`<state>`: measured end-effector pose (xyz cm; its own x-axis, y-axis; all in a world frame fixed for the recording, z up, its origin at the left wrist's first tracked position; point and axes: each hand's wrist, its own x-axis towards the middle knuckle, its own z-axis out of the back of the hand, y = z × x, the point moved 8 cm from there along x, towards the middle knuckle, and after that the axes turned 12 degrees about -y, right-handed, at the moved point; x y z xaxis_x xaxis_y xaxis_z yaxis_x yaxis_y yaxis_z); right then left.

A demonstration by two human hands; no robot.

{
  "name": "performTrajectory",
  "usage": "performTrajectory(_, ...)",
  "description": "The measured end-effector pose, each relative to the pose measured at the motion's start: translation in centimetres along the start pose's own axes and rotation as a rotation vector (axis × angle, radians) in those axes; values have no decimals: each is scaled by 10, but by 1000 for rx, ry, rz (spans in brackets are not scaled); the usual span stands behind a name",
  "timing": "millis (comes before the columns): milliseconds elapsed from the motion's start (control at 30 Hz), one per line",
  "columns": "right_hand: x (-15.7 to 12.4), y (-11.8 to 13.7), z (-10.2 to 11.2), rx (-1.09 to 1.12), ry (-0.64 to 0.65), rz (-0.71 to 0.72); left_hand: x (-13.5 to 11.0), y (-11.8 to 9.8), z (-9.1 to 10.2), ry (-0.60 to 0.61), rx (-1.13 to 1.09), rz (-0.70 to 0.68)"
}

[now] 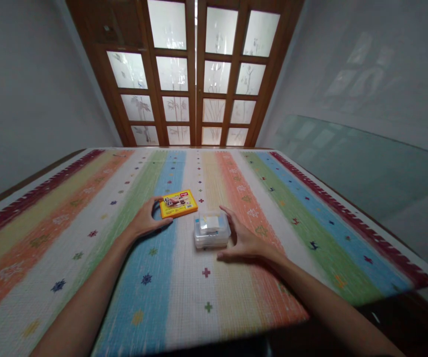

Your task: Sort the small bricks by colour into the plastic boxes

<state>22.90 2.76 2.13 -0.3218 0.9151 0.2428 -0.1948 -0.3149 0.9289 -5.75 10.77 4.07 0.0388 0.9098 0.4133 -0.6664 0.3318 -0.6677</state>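
A flat yellow box (179,204) with a printed picture and orange sides lies on the striped tablecloth. My left hand (149,218) curves around its left end, thumb near the front edge and fingers at the back corner; whether it touches the box is hard to tell. To the right and closer to me sits a clear plastic box (211,239) with a white, blue-edged label or packet on top. Around its right side my right hand (241,238) is spread, thumb and fingers wide apart, not closed on it.
The striped tablecloth (206,292) covers a long table, its near edge in front of me. A small thin object (119,155) lies at the far left. Wooden doors (195,99) with frosted panes stand behind, and a glass panel (366,163) leans along the right wall.
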Motion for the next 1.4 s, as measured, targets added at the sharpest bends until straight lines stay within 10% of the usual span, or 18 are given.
performTrajectory(800, 6, -3, 2, 78, -113, 22, -1, -3, -8, 50, 61, -81)
performTrajectory(1400, 10, 14, 35, -63, -277, 178, -25, -51, -38, 164, -80, -202)
